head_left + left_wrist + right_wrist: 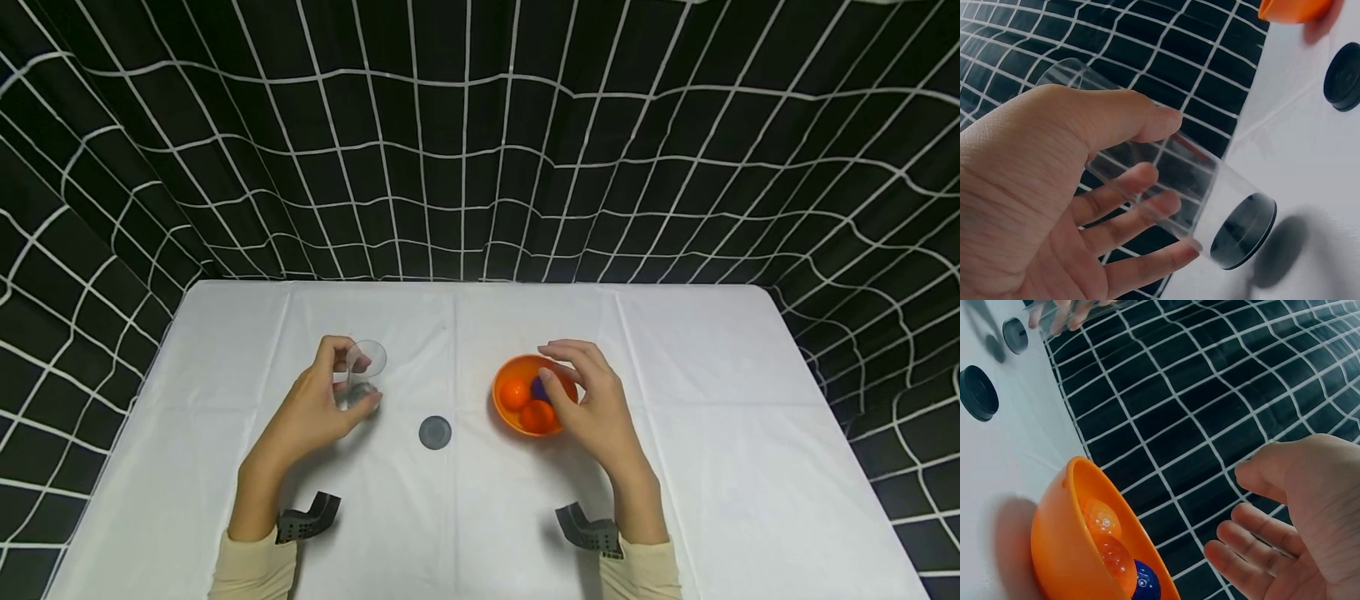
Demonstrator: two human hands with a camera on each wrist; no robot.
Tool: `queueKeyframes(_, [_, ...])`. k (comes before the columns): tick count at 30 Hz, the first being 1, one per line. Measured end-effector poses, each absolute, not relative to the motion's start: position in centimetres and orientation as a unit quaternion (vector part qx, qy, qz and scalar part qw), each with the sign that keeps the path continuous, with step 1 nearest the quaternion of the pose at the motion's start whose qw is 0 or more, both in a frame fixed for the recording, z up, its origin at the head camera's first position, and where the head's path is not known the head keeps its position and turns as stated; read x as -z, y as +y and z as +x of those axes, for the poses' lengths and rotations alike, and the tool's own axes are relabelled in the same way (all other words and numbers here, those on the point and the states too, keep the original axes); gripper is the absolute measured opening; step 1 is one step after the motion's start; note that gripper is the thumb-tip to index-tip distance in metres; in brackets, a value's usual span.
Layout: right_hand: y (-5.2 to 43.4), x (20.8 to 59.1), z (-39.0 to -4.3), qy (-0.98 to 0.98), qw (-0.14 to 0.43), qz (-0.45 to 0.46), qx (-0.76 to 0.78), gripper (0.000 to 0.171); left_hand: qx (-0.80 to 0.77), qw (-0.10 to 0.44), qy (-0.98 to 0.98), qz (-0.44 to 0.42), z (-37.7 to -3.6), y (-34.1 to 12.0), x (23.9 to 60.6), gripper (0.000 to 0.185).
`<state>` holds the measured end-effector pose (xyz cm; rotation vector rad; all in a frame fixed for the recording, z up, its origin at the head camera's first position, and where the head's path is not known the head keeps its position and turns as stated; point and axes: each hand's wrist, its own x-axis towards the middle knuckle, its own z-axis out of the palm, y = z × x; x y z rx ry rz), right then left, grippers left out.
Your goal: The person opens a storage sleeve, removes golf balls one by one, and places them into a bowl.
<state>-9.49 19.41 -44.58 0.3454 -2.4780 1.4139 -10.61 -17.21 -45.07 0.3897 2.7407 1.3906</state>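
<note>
My left hand (318, 408) grips a clear plastic tube (1175, 169), thumb on one side and fingers on the other. A dark grey cap (1244, 231) closes its lower end, close above the white tabletop; the upper end is uncovered. My right hand (592, 400) hovers over the right side of an orange bowl (1054, 544), fingers bent loosely and holding nothing. Inside the bowl lie an orange ball (514, 394), a red-orange ball (537, 417) and a dark blue ball (1146, 581), the last partly hidden by the right hand in the head view.
A loose round dark grey lid (435, 432) lies on the white-covered table (465, 517) between the two hands, left of the bowl. Black curtain with a white net (465, 167) hangs behind the table and along both sides.
</note>
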Motion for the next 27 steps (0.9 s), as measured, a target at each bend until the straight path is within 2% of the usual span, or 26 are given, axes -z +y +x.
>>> queueKeyframes(5, [18.9, 44.3, -9.6, -0.850, 0.128, 0.127, -0.496, 0.028, -0.457, 0.023, 0.880, 0.128, -10.8, -17.9, 45.2, 0.053])
queueKeyframes(11, [18.7, 44.0, -9.3, -0.850, 0.127, 0.125, -0.496, 0.026, -0.485, 0.050, 0.864, 0.123, -10.7, -18.3, 46.0, 0.047])
queueKeyframes(22, [19.5, 44.5, -9.1, -0.844, 0.148, 0.129, -0.500, 0.025, -0.514, 0.094, 0.846, 0.106, -10.5, -19.1, 47.2, 0.048])
queueKeyframes(27, [19.9, 44.3, -9.2, -0.838, 0.140, 0.123, -0.513, 0.026, -0.515, 0.103, 0.844, 0.110, -11.0, -19.7, 47.4, 0.047])
